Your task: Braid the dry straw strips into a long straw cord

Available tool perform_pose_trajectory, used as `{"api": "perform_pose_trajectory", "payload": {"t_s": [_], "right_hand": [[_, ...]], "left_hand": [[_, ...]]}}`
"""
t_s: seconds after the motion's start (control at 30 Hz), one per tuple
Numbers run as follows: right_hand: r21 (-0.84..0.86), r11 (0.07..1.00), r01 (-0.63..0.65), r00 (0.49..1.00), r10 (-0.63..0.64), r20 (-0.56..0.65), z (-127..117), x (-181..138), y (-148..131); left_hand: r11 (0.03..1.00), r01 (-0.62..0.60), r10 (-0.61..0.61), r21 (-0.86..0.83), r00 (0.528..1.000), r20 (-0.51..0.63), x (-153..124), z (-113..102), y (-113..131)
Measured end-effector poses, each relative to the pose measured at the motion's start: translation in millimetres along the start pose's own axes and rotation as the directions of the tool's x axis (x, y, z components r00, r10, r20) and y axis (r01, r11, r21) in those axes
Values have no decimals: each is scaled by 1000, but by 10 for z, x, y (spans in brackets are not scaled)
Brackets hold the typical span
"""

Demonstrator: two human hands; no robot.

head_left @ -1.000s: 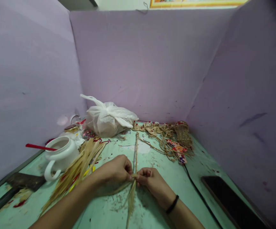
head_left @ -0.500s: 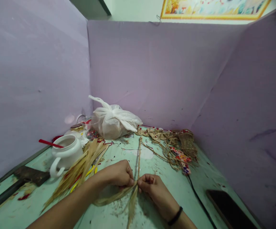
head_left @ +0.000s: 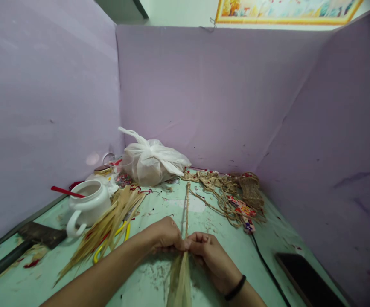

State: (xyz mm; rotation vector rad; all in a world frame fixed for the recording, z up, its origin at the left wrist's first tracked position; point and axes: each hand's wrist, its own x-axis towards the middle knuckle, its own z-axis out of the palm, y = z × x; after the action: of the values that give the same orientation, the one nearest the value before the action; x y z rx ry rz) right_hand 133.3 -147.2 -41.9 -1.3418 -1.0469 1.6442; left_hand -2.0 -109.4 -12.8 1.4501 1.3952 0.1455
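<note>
A thin braided cord (head_left: 187, 209) of tan plant fibre runs down the middle of the green tabletop toward me. At its near end my left hand (head_left: 168, 235) and my right hand (head_left: 204, 246) meet, fingertips pinched together on the fibre strands. Below the pinch the loose fibre strands (head_left: 181, 281) hang straight toward the table's near side. The fingers hide the exact spot where braid and loose strands join. A black band (head_left: 236, 288) circles my right wrist.
Left are a bundle of dry fibre (head_left: 108, 230), yellow-handled scissors (head_left: 120, 230), a white pot (head_left: 90, 207) and a hammer-like tool (head_left: 40, 234). Behind stands a knotted plastic bag (head_left: 155, 160). Right lie tangled cords (head_left: 229, 204) and a dark phone (head_left: 306, 277).
My left hand has moved right until its fingertips meet those of my right. The strand that trailed out to the left now hangs down with the others.
</note>
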Motion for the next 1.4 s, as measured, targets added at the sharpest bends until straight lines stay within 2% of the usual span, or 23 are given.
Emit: {"api": "perform_pose_trajectory", "payload": {"t_s": [0.07, 0.13, 0.27, 0.33, 0.47, 0.63, 0.8, 0.9, 1.03, 1.1, 1.27, 1.33, 1.4], "right_hand": [[-1, 1000, -9, 1000, 9, 16, -13, -9, -12], [4, 1000, -12, 999, 12, 31, -23, -17, -24], [34, 999, -4, 997, 1, 74, -25, -13, -14], [55, 998, 1, 995, -6, 101, -24, -5, 3], [50, 999, 19, 996, -23, 91, -49, 6, 22], [-19, 999, 49, 996, -48, 74, -105, 2, 37], [-108, 991, 83, 997, -83, 3, -94, 8, 78], [-231, 964, 131, 987, -148, -58, -95, 23, 93], [-462, 872, 159, 970, -226, -92, -136, 21, 77], [-515, 848, 122, 973, -204, -105, -147, -4, 40], [-527, 850, -8, 996, -43, -84, -44, -126, -62], [-580, 815, -7, 985, -96, -147, 43, -185, -57], [-670, 742, 21, 949, -225, -219, 132, -245, -24]], "left_hand": [[998, -59, 58, -38, 998, -39, 14, 22, -34], [992, -78, 76, -96, 997, -20, 5, 48, -53], [954, -2, 50, -300, 987, 151, -35, 120, -43], [934, 33, 33, -356, 983, 179, -37, 147, -36], [952, 57, -36, -300, 997, 74, -31, 138, -40], [921, -26, 62, -388, 995, 79, -52, 120, -56], [900, -91, 76, -426, 996, -52, -55, 212, -49], [913, -113, 71, -391, 990, -122, -45, 262, -49], [933, -144, 93, -329, 982, -166, -16, 301, -62], [939, -136, 86, -316, 982, -166, -6, 314, -62], [930, -87, 19, -358, 982, -190, -37, 328, 0], [910, -46, -33, -412, 983, -182, -70, 325, 36], [891, -9, -74, -454, 984, -164, -103, 319, 57]]}}
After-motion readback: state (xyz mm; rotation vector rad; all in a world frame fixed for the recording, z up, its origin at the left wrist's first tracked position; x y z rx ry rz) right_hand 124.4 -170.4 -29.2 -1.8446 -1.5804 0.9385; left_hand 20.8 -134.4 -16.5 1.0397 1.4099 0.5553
